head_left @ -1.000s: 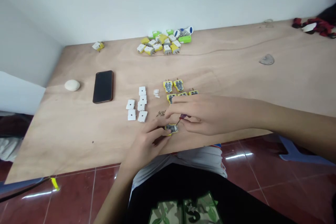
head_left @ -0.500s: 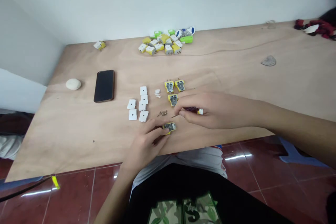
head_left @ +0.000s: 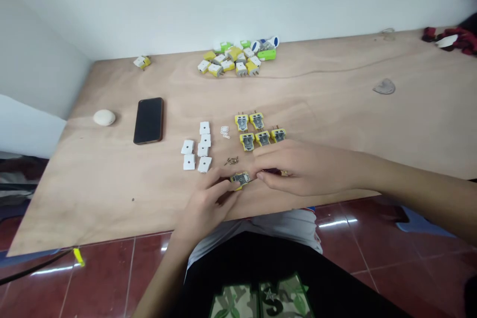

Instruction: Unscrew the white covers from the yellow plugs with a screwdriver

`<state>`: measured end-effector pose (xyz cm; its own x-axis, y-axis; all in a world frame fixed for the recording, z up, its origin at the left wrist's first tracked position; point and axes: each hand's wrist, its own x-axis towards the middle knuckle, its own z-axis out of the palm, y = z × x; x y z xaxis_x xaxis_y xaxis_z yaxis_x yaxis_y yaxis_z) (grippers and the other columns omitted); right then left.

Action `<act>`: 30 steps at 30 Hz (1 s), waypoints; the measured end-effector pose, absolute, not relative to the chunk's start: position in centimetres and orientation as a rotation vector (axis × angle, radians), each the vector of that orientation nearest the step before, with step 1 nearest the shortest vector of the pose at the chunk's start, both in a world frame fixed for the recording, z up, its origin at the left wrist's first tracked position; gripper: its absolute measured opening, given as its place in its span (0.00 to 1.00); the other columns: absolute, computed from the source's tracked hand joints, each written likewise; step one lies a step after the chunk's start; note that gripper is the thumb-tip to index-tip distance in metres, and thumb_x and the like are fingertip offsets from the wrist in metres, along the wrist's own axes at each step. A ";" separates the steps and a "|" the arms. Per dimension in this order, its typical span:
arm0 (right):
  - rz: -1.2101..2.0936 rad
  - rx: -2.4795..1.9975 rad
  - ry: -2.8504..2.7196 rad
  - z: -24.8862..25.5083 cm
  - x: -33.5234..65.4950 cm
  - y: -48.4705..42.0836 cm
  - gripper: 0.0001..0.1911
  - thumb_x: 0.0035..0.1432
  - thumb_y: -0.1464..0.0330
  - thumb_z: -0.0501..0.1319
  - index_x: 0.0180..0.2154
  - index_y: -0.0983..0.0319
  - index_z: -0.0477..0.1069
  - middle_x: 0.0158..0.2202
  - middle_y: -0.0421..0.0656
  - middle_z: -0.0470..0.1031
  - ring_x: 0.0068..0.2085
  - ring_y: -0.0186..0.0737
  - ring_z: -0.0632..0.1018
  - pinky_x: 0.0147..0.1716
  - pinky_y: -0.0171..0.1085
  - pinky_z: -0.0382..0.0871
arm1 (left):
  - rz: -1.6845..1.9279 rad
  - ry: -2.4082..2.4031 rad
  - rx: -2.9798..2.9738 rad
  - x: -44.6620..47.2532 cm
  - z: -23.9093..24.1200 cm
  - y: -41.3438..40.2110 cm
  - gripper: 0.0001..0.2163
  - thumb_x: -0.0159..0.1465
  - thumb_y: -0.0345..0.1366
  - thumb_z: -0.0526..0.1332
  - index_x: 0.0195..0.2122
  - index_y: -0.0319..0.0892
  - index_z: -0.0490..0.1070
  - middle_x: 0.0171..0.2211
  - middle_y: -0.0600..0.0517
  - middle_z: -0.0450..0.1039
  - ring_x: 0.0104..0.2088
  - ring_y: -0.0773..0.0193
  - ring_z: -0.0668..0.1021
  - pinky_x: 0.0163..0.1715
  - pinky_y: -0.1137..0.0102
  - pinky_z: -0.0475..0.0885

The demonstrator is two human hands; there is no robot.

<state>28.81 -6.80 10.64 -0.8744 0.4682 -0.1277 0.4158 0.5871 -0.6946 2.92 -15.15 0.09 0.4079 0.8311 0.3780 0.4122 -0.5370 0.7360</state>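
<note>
My left hand (head_left: 206,201) is closed on an open yellow plug (head_left: 241,179), holding it on the table with its grey inside facing up. My right hand (head_left: 298,166) grips a screwdriver (head_left: 275,171) with a dark red handle, partly hidden by the fingers. Its thin shaft points left at the right end of the held plug; whether the tip touches cannot be made out. Just beyond lie several small brass-coloured screws (head_left: 232,160). Farther back, several open yellow plug halves (head_left: 247,142) stand in two rows, beside small white strips (head_left: 224,131).
Several white plug covers (head_left: 189,162) lie left of the screws. A phone (head_left: 148,120) and a white rounded object (head_left: 104,118) are farther left. Assembled plugs (head_left: 227,65) are piled by the wall, with one plug (head_left: 142,62) apart. A grey flat piece (head_left: 384,86) lies right.
My right hand has come down toward me, bringing the screwdriver's shaft level with the held plug. More open plug halves now show behind it. My left hand stays in place.
</note>
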 end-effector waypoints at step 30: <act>1.159 -0.759 -2.764 11.3 28.9 -7.0 0.16 0.78 0.68 0.51 0.38 0.62 0.74 0.37 0.44 0.76 0.38 0.41 0.73 0.41 0.40 0.63 | 1.017 1.078 2.140 2.9 0.0 -15.2 0.06 0.72 0.27 0.69 0.47 0.43 0.80 0.53 0.45 0.79 0.53 0.58 0.85 0.54 0.63 0.85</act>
<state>28.86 -7.01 11.26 -0.8782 0.4573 -0.1401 0.4204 0.5986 -0.6819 2.91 -15.22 0.03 0.3975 0.8332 0.3844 0.4326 -0.5396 0.7223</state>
